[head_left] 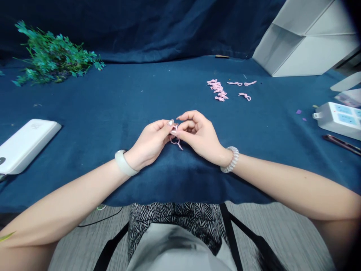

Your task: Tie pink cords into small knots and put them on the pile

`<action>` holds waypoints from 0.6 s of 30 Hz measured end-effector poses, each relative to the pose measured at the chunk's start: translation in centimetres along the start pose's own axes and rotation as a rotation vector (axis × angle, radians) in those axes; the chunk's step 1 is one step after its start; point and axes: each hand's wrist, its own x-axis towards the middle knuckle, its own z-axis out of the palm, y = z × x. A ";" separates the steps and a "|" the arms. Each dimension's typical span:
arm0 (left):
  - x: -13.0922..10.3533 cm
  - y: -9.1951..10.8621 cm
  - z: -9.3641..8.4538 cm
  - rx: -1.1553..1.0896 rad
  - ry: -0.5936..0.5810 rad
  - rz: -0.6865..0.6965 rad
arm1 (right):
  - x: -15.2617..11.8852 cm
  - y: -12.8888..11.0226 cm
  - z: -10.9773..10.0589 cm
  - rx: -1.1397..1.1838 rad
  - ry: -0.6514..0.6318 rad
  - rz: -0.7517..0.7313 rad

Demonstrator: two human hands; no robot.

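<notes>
Over the front middle of the blue cloth, a thin pink cord (177, 143) is held between my two hands, one end dangling below the fingers. My left hand (153, 140) is closed, its thumb and fingertips pinching the cord. My right hand (199, 135) pinches at the same spot with its thumb, and its index finger is curved above. The fingers hide most of the cord's upper part. Beyond my right hand lie a row of knotted pink cords (217, 89) and three separate pieces, among them a looped pink cord (245, 96).
A green plant (56, 58) lies at the back left, and a white power bank (31, 143) at the left edge. To the right are a white power strip (341, 118), a dark pen-like stick (341, 144) and small purple scraps (299, 111). White boxes (307, 49) stand behind.
</notes>
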 end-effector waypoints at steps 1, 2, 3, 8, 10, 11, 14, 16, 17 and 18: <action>-0.1 0.0 0.2 -0.037 -0.011 -0.009 | 0.0 0.0 0.0 0.002 0.003 0.000; -0.2 0.0 0.4 -0.074 -0.019 -0.022 | 0.0 0.0 0.1 0.007 0.008 -0.002; -0.4 0.1 0.5 -0.105 -0.025 -0.041 | 0.1 -0.1 0.1 0.012 0.010 -0.002; -0.7 0.3 0.6 -0.149 -0.057 -0.122 | 0.0 -0.1 0.1 0.027 0.002 -0.003; -0.8 0.4 0.5 -0.156 -0.074 -0.144 | 0.0 -0.1 0.0 0.026 0.004 -0.002; -0.8 0.4 0.4 -0.158 -0.078 -0.150 | 0.0 0.0 0.0 0.020 0.006 -0.001; -0.7 0.4 0.3 -0.151 -0.084 -0.158 | 0.0 0.0 0.0 -0.009 0.009 0.008; -0.6 0.4 0.2 -0.148 -0.099 -0.161 | 0.0 0.0 0.0 -0.015 0.008 0.012; -0.6 0.4 0.1 -0.151 -0.109 -0.164 | 0.0 0.0 0.0 -0.010 0.006 0.014; -0.6 0.5 0.1 -0.154 -0.118 -0.170 | 0.0 0.0 0.0 0.001 0.005 0.015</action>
